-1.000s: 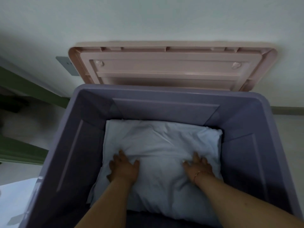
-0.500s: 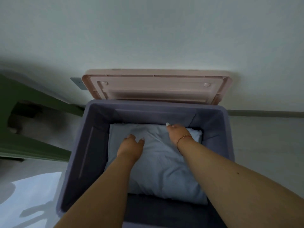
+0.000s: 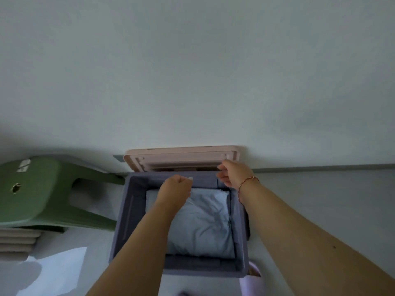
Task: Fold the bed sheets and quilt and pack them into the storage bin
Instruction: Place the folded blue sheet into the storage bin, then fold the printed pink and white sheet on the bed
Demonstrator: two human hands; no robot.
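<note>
The purple storage bin (image 3: 126,221) stands on the floor against the wall. Inside it lies pale blue folded bedding (image 3: 205,223), crumpled on top. The pink lid (image 3: 181,155) leans upright on the wall behind the bin. My left hand (image 3: 175,189) hovers over the bin's far end with its fingers curled and nothing in it. My right hand (image 3: 233,174), with a thin bracelet on the wrist, is up at the lid's lower right corner, thumb and fingers apart. Whether it touches the lid is unclear.
A green plastic stool (image 3: 32,193) stands left of the bin, with stacked beige items (image 3: 17,240) below it. A pale lilac object (image 3: 252,280) shows at the bin's near right corner. A grey wall plate (image 3: 118,158) sits beside the lid.
Both hands have lifted off the bedding and moved toward the far end of the bin. The right hand has reached the lid's corner. The view has pulled back and up.
</note>
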